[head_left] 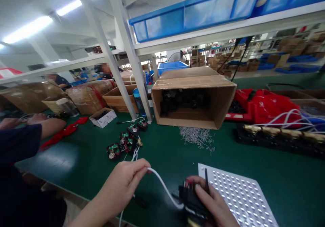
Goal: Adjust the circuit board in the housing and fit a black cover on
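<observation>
My left hand (pixel 127 178) pinches a white cable (pixel 162 183) between thumb and fingers. The cable curves down to a black device housing (pixel 191 200), and its other end hangs below the hand past the table's front edge. Wrapped round that housing is my right hand (pixel 212 200); the unit is blurred, with some red and a thin black stick showing at its top. Beyond my left hand lie several opened black units with green circuit boards (pixel 127 140), white cables among them. Partly behind my right hand is a metal plate with rows of bright round spots (pixel 238 194).
A cardboard box (pixel 194 115) on its side holds black parts. Loose small screws or pins (pixel 196 137) lie before it. A black rack with gold-coloured parts (pixel 279 137) stands right. Blue bins (pixel 203 12) sit on the shelf overhead. A co-worker's arm (pixel 48 127) reaches in from the left.
</observation>
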The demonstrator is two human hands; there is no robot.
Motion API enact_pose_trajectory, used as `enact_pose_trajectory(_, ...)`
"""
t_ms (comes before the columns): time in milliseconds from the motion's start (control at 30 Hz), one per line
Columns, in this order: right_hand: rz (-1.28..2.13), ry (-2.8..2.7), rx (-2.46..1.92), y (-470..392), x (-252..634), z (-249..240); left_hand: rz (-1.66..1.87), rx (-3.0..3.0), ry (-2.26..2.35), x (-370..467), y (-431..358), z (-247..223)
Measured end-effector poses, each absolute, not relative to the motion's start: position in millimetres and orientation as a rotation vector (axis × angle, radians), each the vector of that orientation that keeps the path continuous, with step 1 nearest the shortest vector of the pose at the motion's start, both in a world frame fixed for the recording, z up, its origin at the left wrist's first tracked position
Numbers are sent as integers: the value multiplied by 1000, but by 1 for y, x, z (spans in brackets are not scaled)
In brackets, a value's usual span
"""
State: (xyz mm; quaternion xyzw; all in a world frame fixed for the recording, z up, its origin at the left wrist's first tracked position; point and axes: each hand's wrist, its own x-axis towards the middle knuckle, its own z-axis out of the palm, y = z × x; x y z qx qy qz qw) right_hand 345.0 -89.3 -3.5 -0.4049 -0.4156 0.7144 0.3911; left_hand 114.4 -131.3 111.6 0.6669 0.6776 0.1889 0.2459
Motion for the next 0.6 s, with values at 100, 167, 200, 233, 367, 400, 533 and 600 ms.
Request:
enact_pose_trajectory(100,1155,-1444,-1250,-77,341,-2,572,1880,2161,124,-129,50)
enact_pose_trajectory(167,842,-1611,-1312,-69,331,-5,651,1947,2095,146,-128,11)
enact_pose_trajectory(200,754,-1654,-1326,-68,327,-8,686,1945,2012,160,-127,-5)
enact_pose_trajectory(233,702,-1677,-1339,-68,323,-10,731,1906,1937,175,-126,-18)
enact_pose_trajectory(367,741,-1804,-1308,-78,329,-10,1013,1525,1855,222,-116,-41)
enact_pose_trajectory(400,791,-1857,-1261,-80,335,-8,1074,1436,1852,228,-113,-41)
enact_pose_trajectory(533,964,-1918,-1138,-81,360,-5,1167,1408,1779,232,-109,-36)
enact_pose_trajectory(600,1000,-1890,-1129,-80,367,-7,1127,1533,1749,229,-112,-34)
